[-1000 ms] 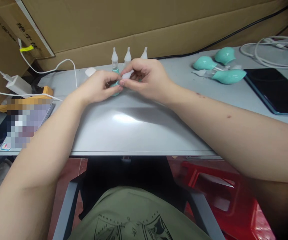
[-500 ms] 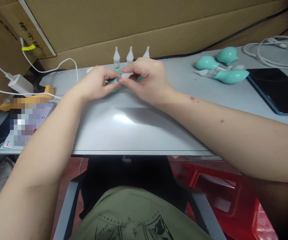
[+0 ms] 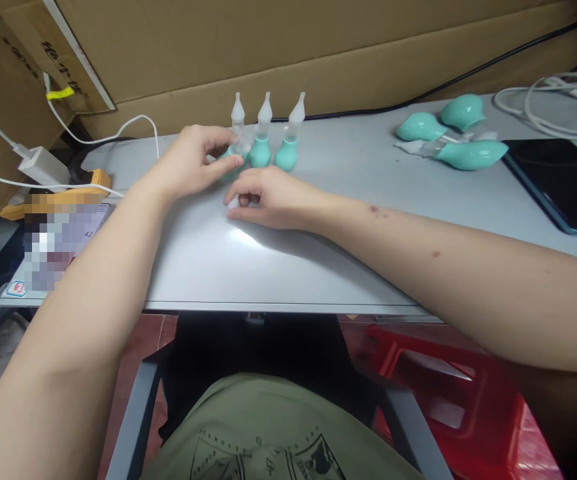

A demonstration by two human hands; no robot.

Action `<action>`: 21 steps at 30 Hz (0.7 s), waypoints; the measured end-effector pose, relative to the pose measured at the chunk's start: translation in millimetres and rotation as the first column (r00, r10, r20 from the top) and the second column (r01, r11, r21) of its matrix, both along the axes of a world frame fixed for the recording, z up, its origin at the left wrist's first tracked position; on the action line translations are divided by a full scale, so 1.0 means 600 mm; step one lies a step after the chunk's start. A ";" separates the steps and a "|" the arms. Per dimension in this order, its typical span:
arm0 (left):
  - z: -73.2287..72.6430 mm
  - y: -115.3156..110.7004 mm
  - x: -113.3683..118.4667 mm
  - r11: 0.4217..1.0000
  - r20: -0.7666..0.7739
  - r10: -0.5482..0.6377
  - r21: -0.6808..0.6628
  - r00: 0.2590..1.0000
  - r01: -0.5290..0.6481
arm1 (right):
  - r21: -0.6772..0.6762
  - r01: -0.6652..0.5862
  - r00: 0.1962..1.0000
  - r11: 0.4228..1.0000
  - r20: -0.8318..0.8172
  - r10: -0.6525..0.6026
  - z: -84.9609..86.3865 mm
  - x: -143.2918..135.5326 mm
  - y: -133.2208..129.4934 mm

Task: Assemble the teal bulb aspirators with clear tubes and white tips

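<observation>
Closed around a teal bulb [image 3: 227,163] with a clear collar is my left hand [image 3: 195,163]; its fingers cover part of the bulb. My right hand [image 3: 281,200], just below and to the right, pinches a small white tip [image 3: 233,203], mostly hidden by the fingers. The two pieces are apart. Behind the hands stand three nasal aspirators with white pointed tips: the left one [image 3: 238,108] is partly hidden by my left hand, while the middle one [image 3: 260,152] and the right one [image 3: 287,155] show their teal bulbs.
Several teal aspirators [image 3: 471,155] lie to the right, beside a dark phone [image 3: 563,183] and a coiled white cable [image 3: 533,100]. At the left are a white charger [image 3: 43,168] and a blurred-out screen [image 3: 91,227]. Cardboard [image 3: 193,60] rises behind the table.
My right hand has come away from my left and moved nearer to me with the white tip, uncovering the standing aspirators. My left hand has stayed near its place, holding the bulb.
</observation>
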State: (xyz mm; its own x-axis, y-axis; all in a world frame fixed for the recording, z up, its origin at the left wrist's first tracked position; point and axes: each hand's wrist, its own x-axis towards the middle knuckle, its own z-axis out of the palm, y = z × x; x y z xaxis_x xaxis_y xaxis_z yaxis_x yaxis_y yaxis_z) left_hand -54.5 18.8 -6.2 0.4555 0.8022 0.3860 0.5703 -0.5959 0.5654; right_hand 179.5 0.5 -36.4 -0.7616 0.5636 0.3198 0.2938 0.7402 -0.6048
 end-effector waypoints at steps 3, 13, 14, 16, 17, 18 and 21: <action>-0.006 -0.001 0.004 0.999 -0.039 -0.014 0.037 0.999 0.015 | -0.057 0.002 0.995 0.998 0.103 0.004 0.004 -0.006 -0.003; -0.001 -0.011 0.015 0.999 -0.133 -0.021 0.047 0.991 0.027 | -0.091 0.135 0.962 0.987 -0.227 -0.152 0.019 0.024 -0.003; -0.001 -0.012 0.016 0.999 -0.147 -0.020 0.040 0.989 0.026 | -0.073 0.176 0.942 0.982 -0.278 -0.190 0.020 0.027 0.001; 0.000 -0.013 0.018 0.999 -0.154 -0.026 0.034 0.988 0.031 | -0.072 0.235 0.906 0.969 -0.344 -0.245 0.020 0.031 0.011; -0.001 -0.013 0.020 0.999 -0.154 -0.030 0.034 0.988 0.036 | -0.082 0.245 0.897 0.966 -0.360 -0.258 0.018 0.032 0.017; -0.001 -0.013 0.020 0.999 -0.155 -0.032 0.038 0.987 0.038 | -0.092 0.244 0.893 0.965 -0.368 -0.261 0.016 0.031 0.022; -0.001 -0.012 0.023 0.998 -0.176 -0.020 0.051 0.984 0.029 | -0.083 0.210 0.913 0.974 -0.339 -0.226 0.009 0.027 0.032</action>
State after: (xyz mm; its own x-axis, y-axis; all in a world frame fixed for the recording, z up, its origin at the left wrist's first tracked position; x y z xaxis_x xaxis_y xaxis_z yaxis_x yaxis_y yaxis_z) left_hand -40.6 11.6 -6.8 0.5389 0.7706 0.3404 0.6426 -0.6373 0.4254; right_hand 196.0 19.4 -31.1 -0.4653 0.7225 0.5114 0.2125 0.6521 -0.7278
